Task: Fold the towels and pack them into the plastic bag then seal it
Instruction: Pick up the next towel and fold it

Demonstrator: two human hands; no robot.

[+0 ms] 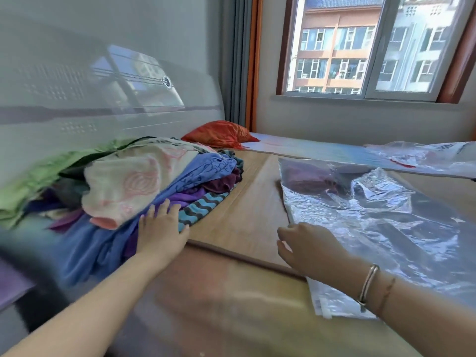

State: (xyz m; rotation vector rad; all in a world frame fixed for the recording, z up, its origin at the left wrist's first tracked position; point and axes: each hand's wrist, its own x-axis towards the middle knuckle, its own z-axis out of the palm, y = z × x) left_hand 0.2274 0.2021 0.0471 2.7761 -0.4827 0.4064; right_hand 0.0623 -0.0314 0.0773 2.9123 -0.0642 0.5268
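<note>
Currently left hand (161,228), fingers flat, rests on heaped multicoloured cloth towels (144,184); right hand (306,247), loosely curled, empty, hovers beside crinkled clear plastic bag (381,215). Left nearer pile.

Both bare forearms reach forward, the left hand (161,229) laid flat with fingers extended, the right hand (306,247) hovering palm-down, fingers apparently loosely curled, bracelets at its wrist.

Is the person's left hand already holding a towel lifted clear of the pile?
No. The left hand lies flat with straight fingers on the towel pile, and no towel is lifted.
</note>
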